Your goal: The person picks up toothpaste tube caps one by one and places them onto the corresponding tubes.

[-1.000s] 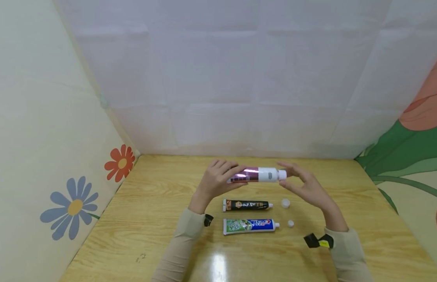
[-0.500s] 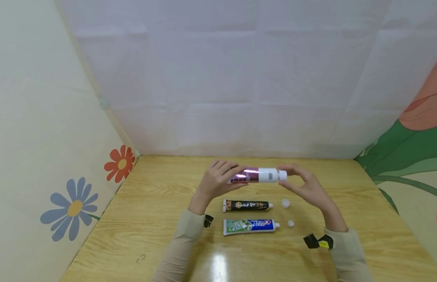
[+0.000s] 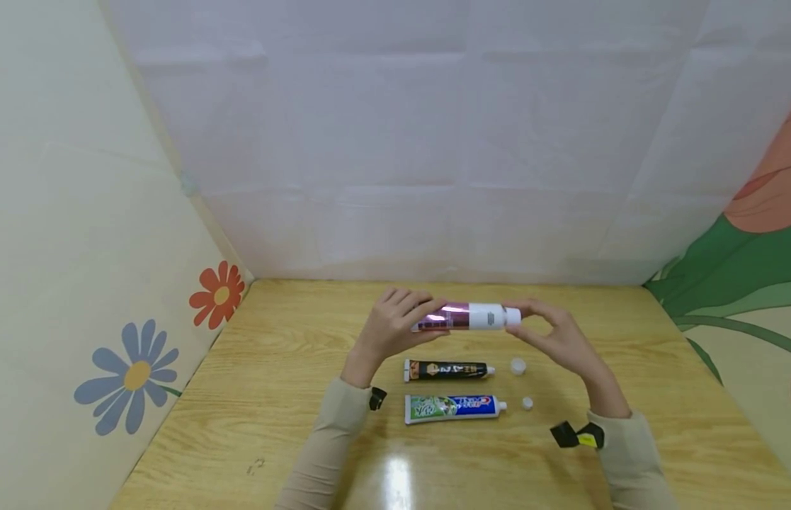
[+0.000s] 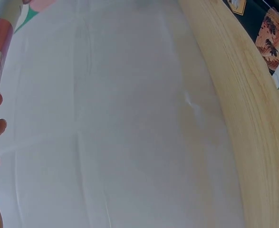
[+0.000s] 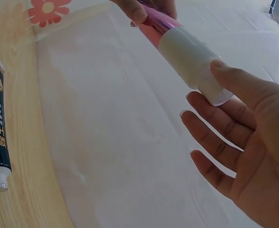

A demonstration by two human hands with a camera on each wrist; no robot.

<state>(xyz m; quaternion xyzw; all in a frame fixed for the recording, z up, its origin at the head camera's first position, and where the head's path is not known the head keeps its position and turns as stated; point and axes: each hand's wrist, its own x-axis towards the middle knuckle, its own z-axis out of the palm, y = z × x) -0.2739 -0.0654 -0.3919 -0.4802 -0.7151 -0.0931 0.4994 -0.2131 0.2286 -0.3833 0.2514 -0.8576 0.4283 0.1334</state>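
In the head view, the left hand (image 3: 391, 326) is holding one pink tube (image 3: 462, 316) above the tabletop (image 3: 293, 439), its grip wrapping the body; the right hand's (image 3: 557, 343) grip is pinching one white cap (image 3: 513, 316) on its end. One black tube (image 3: 447, 370) and one blue-green tube (image 3: 452, 408) are lying nearer, with two loose caps (image 3: 518, 366) sitting beside their nozzles. In the left wrist view, fingers are curling round the pink tube. In the right wrist view, the thumb is resting on the white cap.
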